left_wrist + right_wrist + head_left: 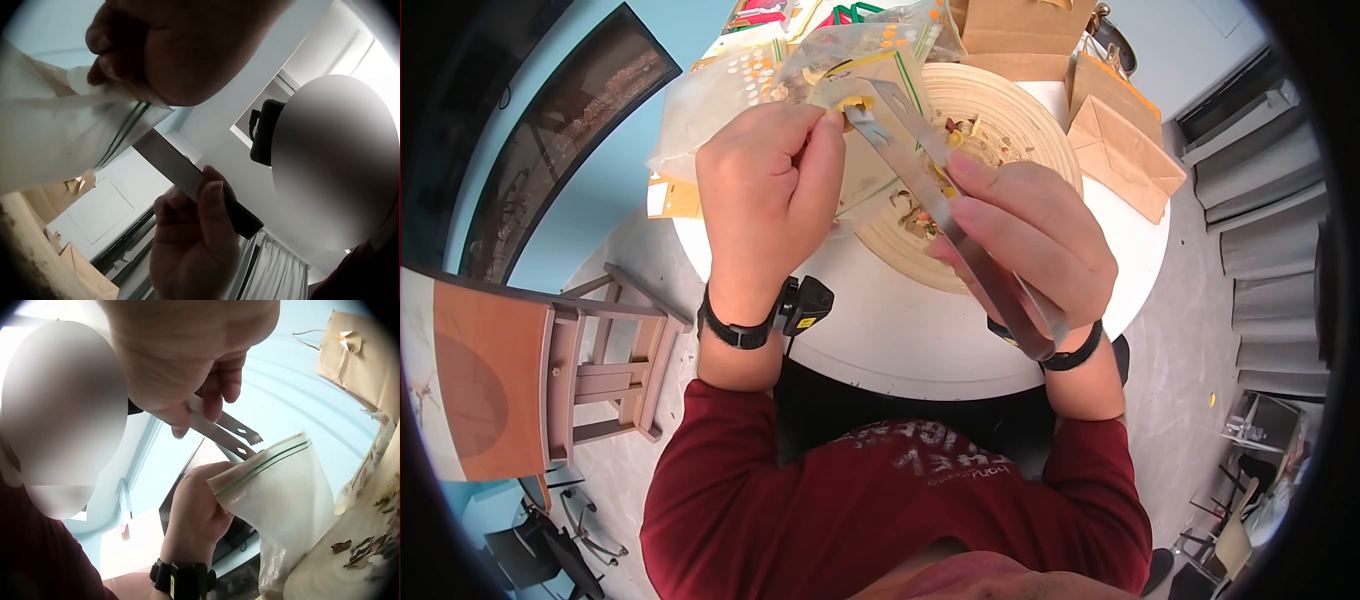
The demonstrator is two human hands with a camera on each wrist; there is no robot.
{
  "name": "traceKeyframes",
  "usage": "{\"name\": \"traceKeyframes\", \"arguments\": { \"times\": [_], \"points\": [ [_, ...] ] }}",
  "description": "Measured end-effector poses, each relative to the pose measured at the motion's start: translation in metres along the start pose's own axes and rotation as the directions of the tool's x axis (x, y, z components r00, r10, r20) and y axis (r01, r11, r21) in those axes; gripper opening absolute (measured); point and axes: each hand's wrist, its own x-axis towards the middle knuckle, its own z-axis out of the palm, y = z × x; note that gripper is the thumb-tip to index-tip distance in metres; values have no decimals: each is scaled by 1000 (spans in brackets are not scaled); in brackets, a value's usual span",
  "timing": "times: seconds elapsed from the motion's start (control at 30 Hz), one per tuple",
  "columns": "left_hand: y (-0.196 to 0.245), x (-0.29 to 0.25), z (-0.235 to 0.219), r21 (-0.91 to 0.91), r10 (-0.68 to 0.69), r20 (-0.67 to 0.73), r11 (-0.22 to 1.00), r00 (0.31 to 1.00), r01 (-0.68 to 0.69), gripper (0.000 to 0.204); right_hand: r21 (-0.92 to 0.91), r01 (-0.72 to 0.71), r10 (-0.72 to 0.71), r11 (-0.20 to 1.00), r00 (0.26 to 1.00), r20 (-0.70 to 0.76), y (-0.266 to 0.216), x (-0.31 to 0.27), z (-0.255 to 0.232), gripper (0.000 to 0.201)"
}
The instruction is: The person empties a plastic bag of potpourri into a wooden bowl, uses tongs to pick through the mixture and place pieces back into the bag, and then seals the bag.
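My left hand (770, 190) grips the edge of a clear zip-lock bag (281, 487) at its green-striped mouth, with the fingers curled in. In my right hand (1030, 235) are metal tongs (172, 159), pinched between thumb and fingers. Their toothed tips with diamond cut-outs are at the bag's mouth, beside my left fingers. A small yellow piece (856, 103) shows at the tips in the head view. Below the bag and tongs lies a round woven tray (1040, 130) with dried leaves and petals (915, 215) scattered in it.
More clear bags with orange and white dots (720, 110) lie at the back left of the round white table (880, 350). Brown paper bags (1120, 150) stand at the back right. A wooden stool (615, 370) is on the floor to the left.
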Motion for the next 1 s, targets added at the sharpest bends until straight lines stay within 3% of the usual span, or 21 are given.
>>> {"name": "traceKeyframes", "arguments": {
  "times": [0.23, 0.37, 0.57, 1.0],
  "points": [
    [-3, 0, 2, 5, 27, -12, 1000, 1000, -27, 11, -47, -131, 131, 990, 991, 6, -3, -2, -7, 42],
    [-3, 1, 2, -7, 14, -21, 1000, 1000, -14, 10, 79, -191, 198, 978, 975, -102, 13, -9, 0, 42],
    [-3, 1, 4, -38, 17, -21, 999, 1000, -18, 8, 129, -242, 254, 962, 963, -86, 12, -5, -9, 41],
    [-7, 1, 4, -17, 45, -9, 999, 999, -45, 8, 64, -194, 200, 979, 975, -97, 16, -9, -3, 41]
  ]
}}
